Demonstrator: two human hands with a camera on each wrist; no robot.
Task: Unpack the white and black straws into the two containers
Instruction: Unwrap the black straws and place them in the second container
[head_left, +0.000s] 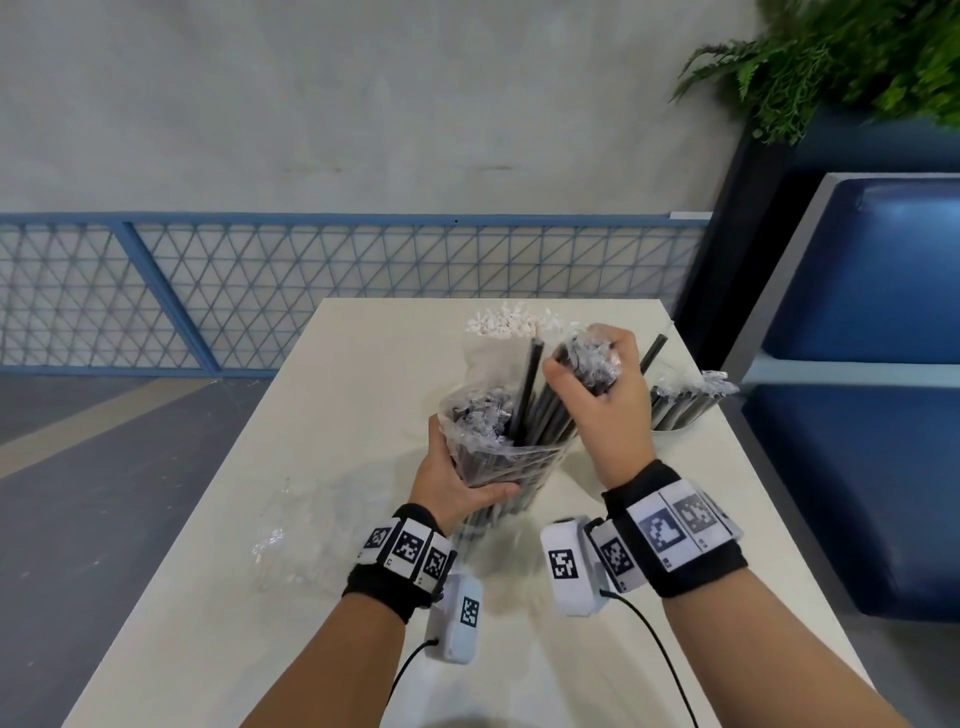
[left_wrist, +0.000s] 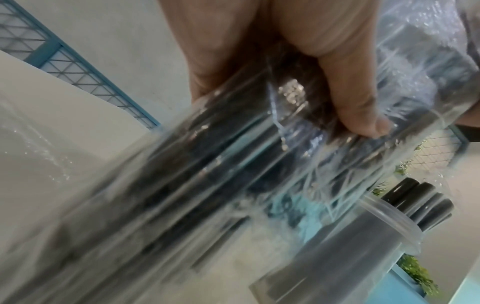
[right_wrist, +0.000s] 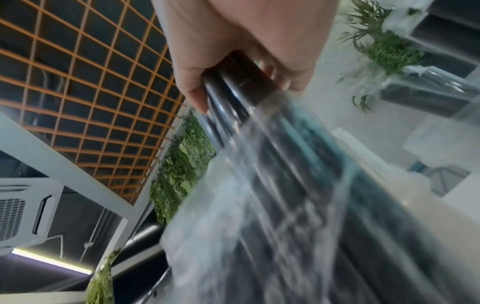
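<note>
Left hand (head_left: 457, 480) fingers wrapped round clear bag (head_left: 498, 457) of black straws (head_left: 545, 415); right hand (head_left: 608, 395) fingers clamped on upper straw ends. Loose straw (head_left: 527, 384) leaning beside right fingers likely to tip onto surface (head_left: 260, 623); slippery film risks spill.

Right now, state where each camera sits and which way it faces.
Head: on the head, looking down at the table; both forearms, left hand and right hand show.
Left wrist: faces along the fingers gripping the wrapped black straws.
Right wrist: tilted up past the right hand's fingers to a ceiling grid.
All share the straws.
</note>
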